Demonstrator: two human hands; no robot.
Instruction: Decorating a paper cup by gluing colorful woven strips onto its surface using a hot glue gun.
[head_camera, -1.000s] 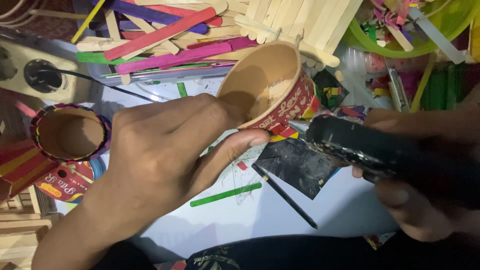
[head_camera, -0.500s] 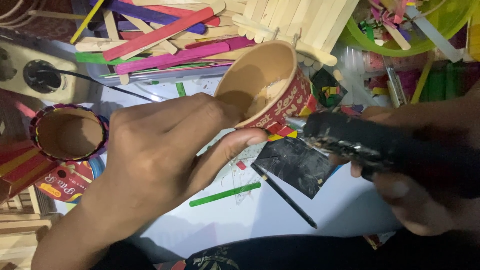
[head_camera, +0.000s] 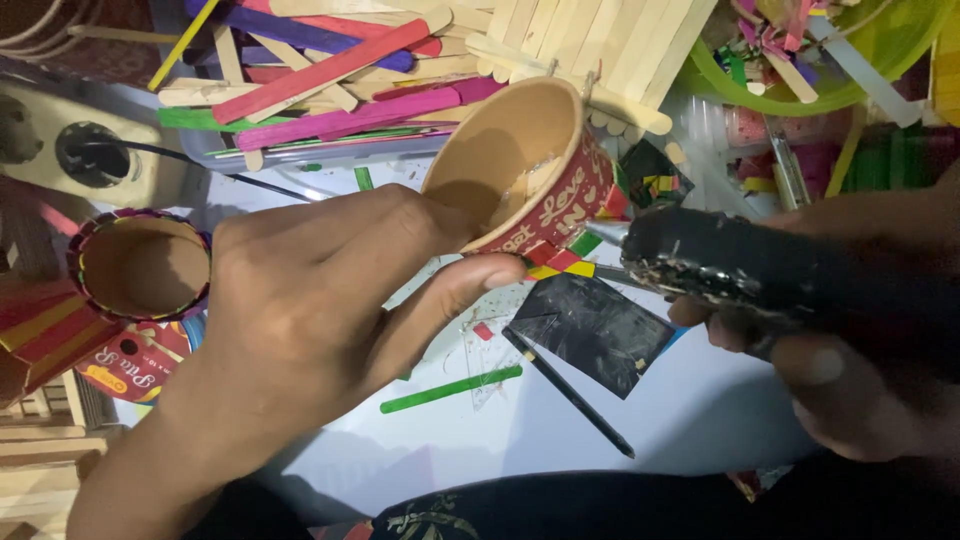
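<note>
Since the earlier frame, the glue gun (head_camera: 730, 265) nozzle has closed on the paper cup (head_camera: 525, 165). Left hand (head_camera: 320, 310) grips the tilted cup above the tabletop (head_camera: 700, 410); right hand (head_camera: 850, 390) clenches the gun. Gluing appears underway; next calls for steady nozzle contact by the coloured stick pieces (head_camera: 565, 260).

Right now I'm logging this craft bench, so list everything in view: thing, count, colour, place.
Red paper cup: one, tilted, small coloured pieces along its base, centre.
Black glue gun: one, nozzle at the cup's base, right.
Stick-covered cup: one, multicoloured, left.
Flat wooden craft sticks: many, plain and coloured, top.
Green stick: one, on the white surface.
Black pencil: one, centre.
Black square sheet: one, centre.
Green bowl: one, top right.
Power strip: one, pale, left.
Left hand: grips the red cup.
Right hand: holds the glue gun.
</note>
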